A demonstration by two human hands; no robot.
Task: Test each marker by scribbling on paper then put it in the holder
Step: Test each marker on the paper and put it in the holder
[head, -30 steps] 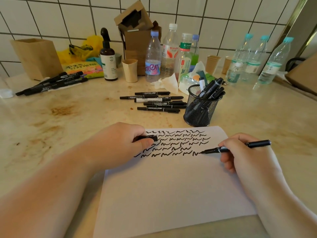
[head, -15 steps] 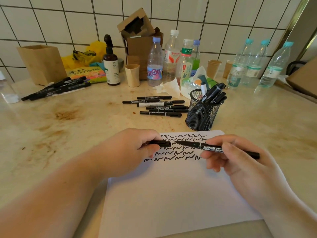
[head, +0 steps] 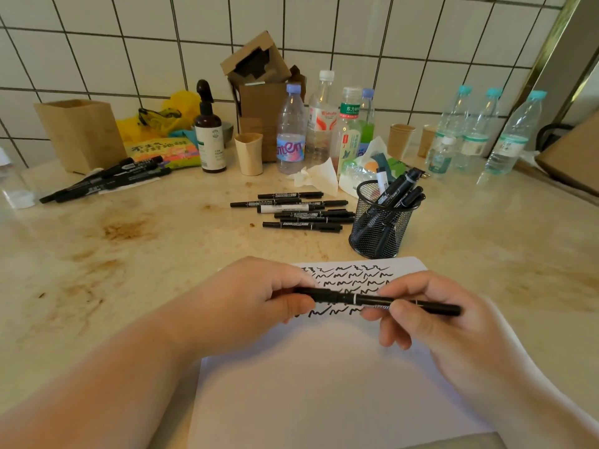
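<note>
Head view: the marker point(head: 372, 301) lies level above the paper point(head: 324, 384), its long axis running left to right between both grips. The left hand point(head: 259, 299) pinches the cap end; the right hand point(head: 431, 315) curls its fingers around the barrel, the tail end sticking out past it to the right. The cap looks seated, so capping seems nearly done. The holder point(head: 382, 222) stands on the worktop beyond the grips and slightly right, nearer the right hand, with markers already in it. To drop in, the marker must likely tip upright.
</note>
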